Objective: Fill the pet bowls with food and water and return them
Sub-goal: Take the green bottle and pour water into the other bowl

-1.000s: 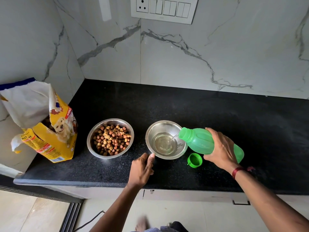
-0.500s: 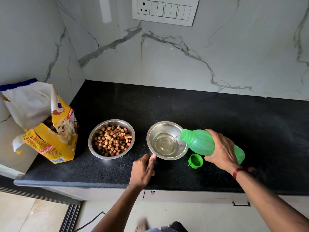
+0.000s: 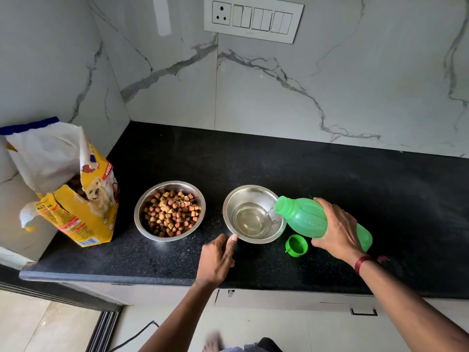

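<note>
Two steel bowls stand side by side on the black counter (image 3: 253,158). The left food bowl (image 3: 142,219) is full of brown kibble. The right water bowl (image 3: 243,195) holds a shallow pool of water. My right hand (image 3: 337,229) grips a green plastic bottle (image 3: 302,215), tipped on its side with its mouth over the bowl's right rim, and a thin stream runs into the water. My left hand (image 3: 218,257) rests on the counter, its thumb and fingertips touching the water bowl's near-left rim. The bottle's green cap (image 3: 296,245) lies open side up just in front of the bowl.
An open yellow pet-food bag (image 3: 73,199) stands at the counter's left end by the marble side wall. A switch panel (image 3: 253,19) is on the back wall. The counter's front edge runs just below my hands, with floor at lower left.
The water level in the right bowl has risen slightly as the bottle keeps pouring. Both hands stay where they were.
</note>
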